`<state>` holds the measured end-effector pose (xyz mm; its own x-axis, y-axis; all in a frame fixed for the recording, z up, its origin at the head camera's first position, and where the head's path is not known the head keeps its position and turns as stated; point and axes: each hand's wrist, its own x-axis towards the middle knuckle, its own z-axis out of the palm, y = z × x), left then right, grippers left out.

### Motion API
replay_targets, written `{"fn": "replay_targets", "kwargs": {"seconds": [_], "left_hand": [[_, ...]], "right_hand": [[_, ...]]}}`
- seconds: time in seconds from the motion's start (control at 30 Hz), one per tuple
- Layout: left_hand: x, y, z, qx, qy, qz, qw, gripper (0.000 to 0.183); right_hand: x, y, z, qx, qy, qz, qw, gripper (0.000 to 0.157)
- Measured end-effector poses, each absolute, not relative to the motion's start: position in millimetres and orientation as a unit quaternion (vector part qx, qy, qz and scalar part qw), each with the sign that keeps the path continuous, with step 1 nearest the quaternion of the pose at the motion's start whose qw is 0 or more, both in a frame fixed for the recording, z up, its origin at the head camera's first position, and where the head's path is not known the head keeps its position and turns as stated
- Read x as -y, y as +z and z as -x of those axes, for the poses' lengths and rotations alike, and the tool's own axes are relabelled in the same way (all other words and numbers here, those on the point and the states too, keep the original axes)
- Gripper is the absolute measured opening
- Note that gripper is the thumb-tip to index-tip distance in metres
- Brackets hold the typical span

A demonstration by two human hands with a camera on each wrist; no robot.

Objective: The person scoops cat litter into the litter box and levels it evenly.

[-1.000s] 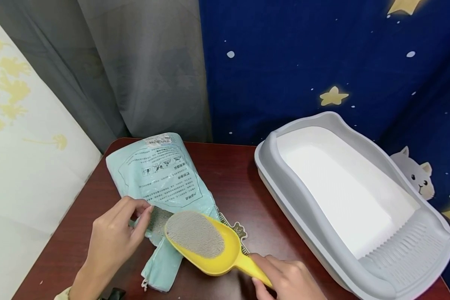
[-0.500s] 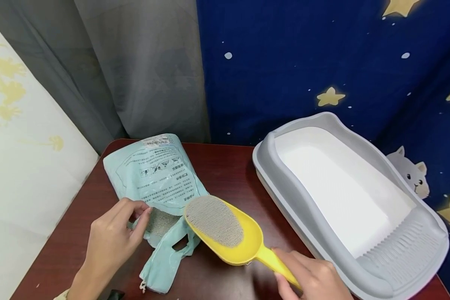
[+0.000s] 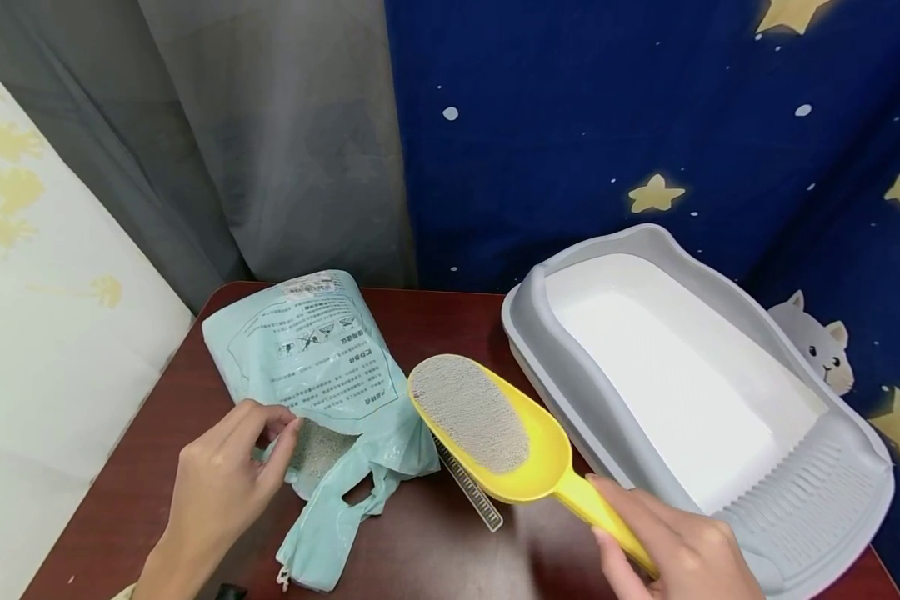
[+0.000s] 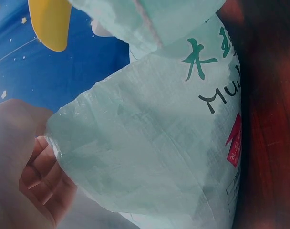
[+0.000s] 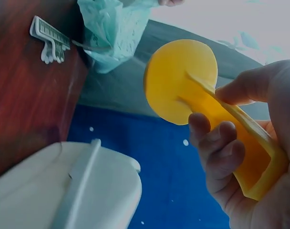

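My left hand [image 3: 228, 475] pinches the edge of the open mouth of a light-blue cat litter bag [image 3: 322, 350], which lies on the table with grey granules [image 3: 318, 450] showing inside. In the left wrist view the bag [image 4: 145, 138] stretches out from the pinching fingertips. My right hand [image 3: 675, 542] grips the handle of a yellow scoop [image 3: 543, 450], heaped with fine grey litter [image 3: 472, 408]. It is held up between the bag and a grey litter box [image 3: 585, 375] with a white inside. From the right wrist, the scoop's underside [image 5: 183, 81] shows, fingers curled round the handle.
A flat clip with ruler-like markings [image 3: 474, 492] lies on the dark red table [image 3: 435, 550], partly under the scoop in the head view. Behind stand a grey curtain [image 3: 307, 142] and a blue star-patterned cloth [image 3: 555, 142]. A white patterned sheet [image 3: 60, 333] borders the left.
My right hand has moved the loaded scoop right and slightly up, away from the bag's mouth towards the litter box. My left hand keeps its pinch on the bag's edge.
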<state>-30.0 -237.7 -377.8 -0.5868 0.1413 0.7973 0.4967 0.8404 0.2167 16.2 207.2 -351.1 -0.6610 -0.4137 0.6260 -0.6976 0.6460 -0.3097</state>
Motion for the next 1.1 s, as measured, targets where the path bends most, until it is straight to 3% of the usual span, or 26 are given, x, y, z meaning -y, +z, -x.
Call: {"fn": "replay_targets", "kwargs": {"seconds": [0.17, 0.67, 1.1], "left_hand": [[236.9, -377.6, 29.9, 0.865, -0.215, 0.185, 0.415, 0.048], [240.0, -383.0, 30.5, 0.862, -0.217, 0.186, 0.419, 0.043], [243.8, -387.6, 30.6, 0.867, -0.218, 0.184, 0.409, 0.037]], "right_hand": [[-218.0, -339.4, -21.4, 0.890, 0.261, -0.291, 0.234, 0.033], [-242.7, -324.7, -20.8, 0.915, 0.203, -0.240, 0.253, 0.052], [-260.1, -320.0, -16.6, 0.936, 0.161, -0.176, 0.258, 0.049]]}}
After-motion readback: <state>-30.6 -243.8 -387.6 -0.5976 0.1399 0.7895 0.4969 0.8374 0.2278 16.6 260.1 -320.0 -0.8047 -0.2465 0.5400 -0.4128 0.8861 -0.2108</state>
